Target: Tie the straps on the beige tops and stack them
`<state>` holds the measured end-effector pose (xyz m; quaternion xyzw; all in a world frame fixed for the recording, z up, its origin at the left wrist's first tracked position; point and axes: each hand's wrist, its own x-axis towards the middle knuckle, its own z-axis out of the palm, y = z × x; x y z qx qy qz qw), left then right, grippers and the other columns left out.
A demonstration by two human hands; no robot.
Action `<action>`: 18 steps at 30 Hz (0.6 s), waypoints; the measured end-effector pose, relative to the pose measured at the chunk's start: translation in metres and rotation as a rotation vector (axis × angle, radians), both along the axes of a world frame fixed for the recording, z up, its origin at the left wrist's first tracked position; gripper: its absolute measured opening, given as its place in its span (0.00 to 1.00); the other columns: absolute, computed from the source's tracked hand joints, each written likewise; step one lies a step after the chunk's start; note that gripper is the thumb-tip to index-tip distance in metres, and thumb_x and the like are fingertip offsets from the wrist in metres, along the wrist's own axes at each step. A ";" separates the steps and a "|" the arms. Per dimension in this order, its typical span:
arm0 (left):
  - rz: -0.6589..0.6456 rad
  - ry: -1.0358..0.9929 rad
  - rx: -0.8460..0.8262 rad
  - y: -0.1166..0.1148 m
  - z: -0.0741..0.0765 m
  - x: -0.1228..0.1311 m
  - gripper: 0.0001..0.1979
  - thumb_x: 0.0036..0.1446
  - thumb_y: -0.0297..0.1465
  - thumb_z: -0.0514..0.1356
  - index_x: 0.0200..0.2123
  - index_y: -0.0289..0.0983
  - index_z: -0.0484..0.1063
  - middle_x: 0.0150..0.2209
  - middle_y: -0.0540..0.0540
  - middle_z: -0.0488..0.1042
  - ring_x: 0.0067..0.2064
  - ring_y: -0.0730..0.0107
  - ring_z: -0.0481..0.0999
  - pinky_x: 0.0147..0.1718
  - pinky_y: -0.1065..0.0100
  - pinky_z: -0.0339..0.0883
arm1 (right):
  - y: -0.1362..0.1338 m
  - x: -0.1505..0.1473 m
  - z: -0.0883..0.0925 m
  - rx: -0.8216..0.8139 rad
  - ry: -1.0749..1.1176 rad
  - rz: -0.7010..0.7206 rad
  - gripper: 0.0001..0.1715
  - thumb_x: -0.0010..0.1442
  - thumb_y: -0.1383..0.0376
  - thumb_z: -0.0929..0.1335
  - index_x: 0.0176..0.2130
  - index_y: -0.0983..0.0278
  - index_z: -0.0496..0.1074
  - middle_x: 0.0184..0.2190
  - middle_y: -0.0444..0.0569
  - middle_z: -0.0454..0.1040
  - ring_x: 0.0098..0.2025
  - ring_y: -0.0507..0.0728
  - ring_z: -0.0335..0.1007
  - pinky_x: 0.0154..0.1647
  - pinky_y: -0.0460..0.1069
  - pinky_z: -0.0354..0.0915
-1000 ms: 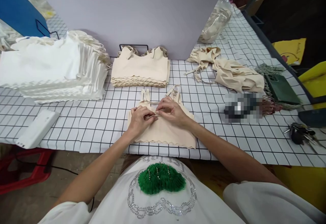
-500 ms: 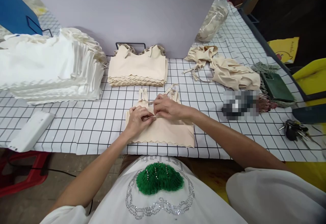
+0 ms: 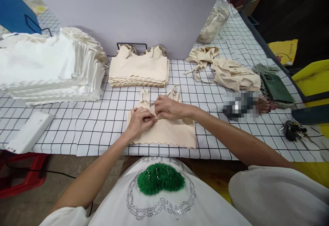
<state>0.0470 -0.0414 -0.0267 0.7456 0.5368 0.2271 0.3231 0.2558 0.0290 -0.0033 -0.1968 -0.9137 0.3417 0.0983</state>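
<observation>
A beige camisole top (image 3: 172,133) with a wavy hem lies flat on the table in front of me, its straps pointing away. My left hand (image 3: 141,120) pinches the fabric at the middle of its neckline. Close beside it, my right hand (image 3: 169,108) also grips the neckline edge, fingers curled and thumb pressed in. The fingertips of both hands nearly meet, and a thin fold of cloth shows between them. Behind the top sits a neat stack of beige camisole tops (image 3: 138,70).
At the left rises a tall pile of white garments (image 3: 51,64), with a white power strip-like box (image 3: 31,131) in front. Rumpled beige garments (image 3: 233,75), a green phone (image 3: 277,87) and keys (image 3: 294,131) lie at the right. A grey panel (image 3: 128,13) stands behind.
Both hands keep their pinch on the neckline with hardly any movement. The view has shifted very slightly.
</observation>
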 end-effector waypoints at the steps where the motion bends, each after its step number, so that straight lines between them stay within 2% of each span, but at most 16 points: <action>1: 0.000 -0.004 -0.002 0.000 0.000 0.000 0.08 0.55 0.37 0.65 0.26 0.41 0.77 0.29 0.51 0.78 0.36 0.63 0.71 0.49 0.56 0.54 | 0.000 -0.001 0.001 0.000 0.001 -0.001 0.12 0.65 0.69 0.64 0.31 0.62 0.72 0.32 0.49 0.69 0.42 0.60 0.56 0.49 0.59 0.55; 7: -0.009 -0.016 -0.021 0.001 -0.002 -0.003 0.08 0.54 0.37 0.65 0.26 0.41 0.77 0.29 0.51 0.77 0.36 0.63 0.71 0.50 0.55 0.54 | -0.002 -0.005 0.002 -0.002 0.009 -0.006 0.12 0.64 0.72 0.63 0.31 0.62 0.72 0.32 0.49 0.69 0.43 0.60 0.56 0.50 0.59 0.55; 18: 0.005 -0.063 -0.043 0.001 0.000 -0.004 0.09 0.55 0.37 0.65 0.25 0.40 0.75 0.26 0.52 0.73 0.34 0.65 0.70 0.53 0.53 0.55 | -0.011 -0.008 -0.007 0.009 0.120 -0.085 0.10 0.64 0.74 0.63 0.33 0.62 0.69 0.31 0.48 0.66 0.41 0.58 0.57 0.49 0.56 0.58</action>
